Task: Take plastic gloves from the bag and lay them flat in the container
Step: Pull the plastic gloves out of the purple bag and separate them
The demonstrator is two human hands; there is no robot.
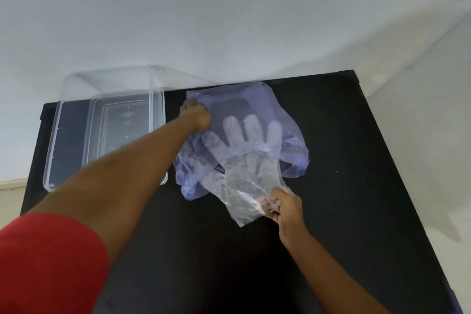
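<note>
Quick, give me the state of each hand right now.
Left hand: closed, pinning the far left edge of the bag.
Right hand: closed, pinching the cuff of a clear plastic glove.

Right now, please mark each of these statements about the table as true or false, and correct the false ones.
1. The right hand pinches the cuff of a clear glove. True.
2. The left hand rests inside the container. False: it holds the bluish bag, beside the container.
3. A glove already lies flat in the container. False: none shows there.
4. The glove's fingers are inside the bag. True.
5. The table is white. False: it is black.
</note>
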